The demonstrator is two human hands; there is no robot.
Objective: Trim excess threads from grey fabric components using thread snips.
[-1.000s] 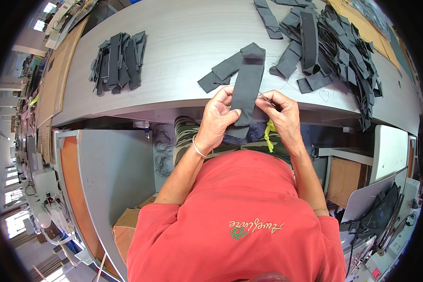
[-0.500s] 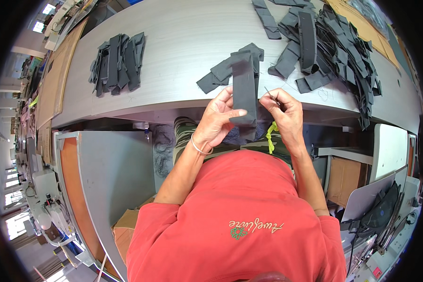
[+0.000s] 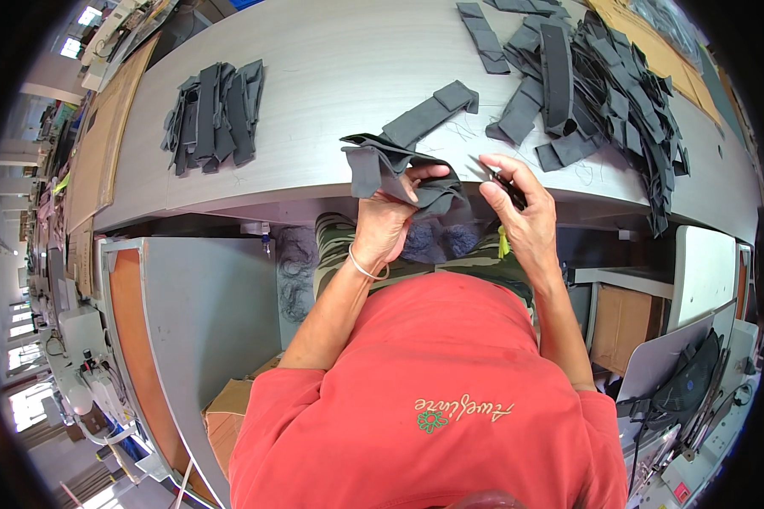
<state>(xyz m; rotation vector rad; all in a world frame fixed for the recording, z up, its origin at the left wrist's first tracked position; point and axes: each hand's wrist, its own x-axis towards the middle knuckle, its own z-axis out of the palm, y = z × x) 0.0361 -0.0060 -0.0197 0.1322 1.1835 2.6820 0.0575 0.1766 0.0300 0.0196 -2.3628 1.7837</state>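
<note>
My left hand (image 3: pixel 388 216) grips a folded dark grey fabric piece (image 3: pixel 390 165) and holds it over the near edge of the grey table (image 3: pixel 331 76). My right hand (image 3: pixel 518 208) holds a small pair of thread snips (image 3: pixel 497 178) just right of the fabric, apart from it. A flat grey strip (image 3: pixel 429 114) lies on the table just behind the held piece. A yellow-green cord (image 3: pixel 502 246) hangs below my right hand.
A neat stack of grey strips (image 3: pixel 214 114) lies on the table's left part. A large loose heap of grey pieces (image 3: pixel 603 85) covers the right part. Brown cardboard (image 3: pixel 102 127) lies along the far left. Grey cabinets (image 3: pixel 204 314) and a cardboard box (image 3: pixel 229 416) stand below.
The fabric piece, held upright and stretched between both hands before, is now folded and bunched in my left hand and shifted left. My right hand has come off it.
</note>
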